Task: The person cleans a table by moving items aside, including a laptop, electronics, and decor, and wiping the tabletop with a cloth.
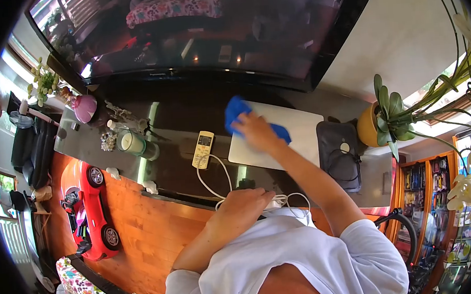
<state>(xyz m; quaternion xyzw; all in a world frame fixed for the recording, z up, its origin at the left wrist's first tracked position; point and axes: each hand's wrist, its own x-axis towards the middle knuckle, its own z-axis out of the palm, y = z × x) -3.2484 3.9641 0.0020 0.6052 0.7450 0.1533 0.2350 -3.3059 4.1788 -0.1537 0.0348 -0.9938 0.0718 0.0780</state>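
My right hand (pixel 258 131) presses a blue cloth (pixel 237 111) onto a white, flat, rectangular object (pixel 304 124) on the dark glossy cabinet top. The cloth shows on both sides of the hand, which is slightly blurred. My left hand (pixel 245 206) is near the cabinet's front edge, close to my shirt, with its fingers together beside a bundled white cable (pixel 280 200). What it grips, if anything, is hidden. A beige remote (pixel 203 150) lies to the left of the white object, with a white cord (pixel 228 175) curving beside it.
A large television (pixel 193 34) stands behind the cabinet. A dark pouch (pixel 339 152) and a yellow plant pot (pixel 369 125) are on the right. On the left are a glass candle jar (pixel 136 145) and a pink vase (pixel 83 108). A red toy car (pixel 88 211) is on the floor.
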